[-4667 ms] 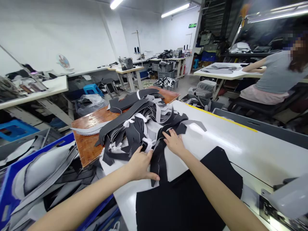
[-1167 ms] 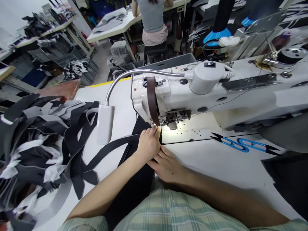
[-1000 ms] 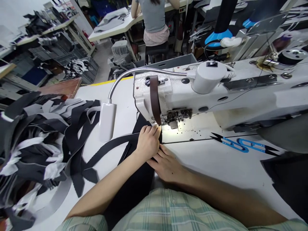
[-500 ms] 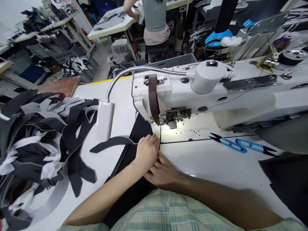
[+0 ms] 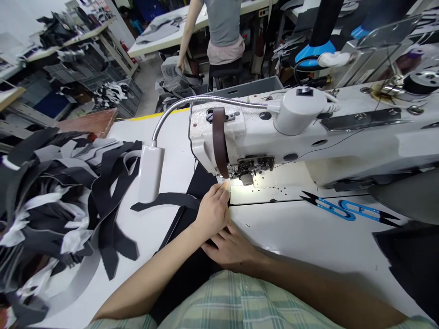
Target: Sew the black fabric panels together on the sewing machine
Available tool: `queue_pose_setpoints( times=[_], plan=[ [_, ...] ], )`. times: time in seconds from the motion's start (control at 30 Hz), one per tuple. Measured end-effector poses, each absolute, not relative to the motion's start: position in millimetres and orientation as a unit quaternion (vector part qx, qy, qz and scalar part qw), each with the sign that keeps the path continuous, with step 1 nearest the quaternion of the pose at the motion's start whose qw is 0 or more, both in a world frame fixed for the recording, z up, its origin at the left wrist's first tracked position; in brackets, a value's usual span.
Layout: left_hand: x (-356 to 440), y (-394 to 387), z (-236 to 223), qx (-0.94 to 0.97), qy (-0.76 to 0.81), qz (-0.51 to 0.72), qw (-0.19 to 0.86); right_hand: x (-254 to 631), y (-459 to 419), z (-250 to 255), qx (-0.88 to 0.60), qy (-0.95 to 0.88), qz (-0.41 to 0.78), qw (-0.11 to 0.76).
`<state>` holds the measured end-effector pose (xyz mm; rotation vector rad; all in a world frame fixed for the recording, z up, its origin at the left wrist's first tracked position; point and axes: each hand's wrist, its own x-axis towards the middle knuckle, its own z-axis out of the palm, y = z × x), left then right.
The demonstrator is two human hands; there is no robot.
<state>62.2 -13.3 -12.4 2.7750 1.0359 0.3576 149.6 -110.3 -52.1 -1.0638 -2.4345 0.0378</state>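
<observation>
My left hand (image 5: 213,210) is closed on black fabric (image 5: 203,176), its fingertips close in front of the presser area of a white sewing machine (image 5: 250,123). Beneath its wrist side, my right hand (image 5: 233,246) rests on the same fabric with thumb and fingers apart; some fingertips are hidden by my left hand. A dark grey strip (image 5: 168,199) runs from the left across the fabric to my left hand, where its end disappears. The machine's lamp lights the needle plate (image 5: 267,187); the needle itself is hard to make out.
Blue-handled thread snips (image 5: 332,209) lie right of my hands. A pile of dark and grey strips (image 5: 113,201) covers the table's left side, beside a hanging white lamp head (image 5: 151,173). Dark fabric (image 5: 411,260) lies at right. A co-worker (image 5: 224,32) sits beyond the machine.
My left hand has slid a little forward toward the needle area, and the grey strip has shifted with it. My right hand stays nearly still. The co-worker's arm has dropped from the table.
</observation>
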Motion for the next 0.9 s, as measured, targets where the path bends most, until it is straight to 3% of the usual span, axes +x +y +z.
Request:
queue_pose_setpoints(
  times=[0.43, 0.9],
  plan=[
    [62.8, -13.7, -13.2, 0.930, 0.355, 0.075, 0.060, 153.1, -110.8, -53.2, -0.381, -0.900, 0.043, 0.207],
    [56.8, -12.7, -6.4, 0.934, 0.331, 0.111, 0.077, 144.1, -112.3, -58.2, -0.411, -0.856, -0.098, 0.298]
  ],
)
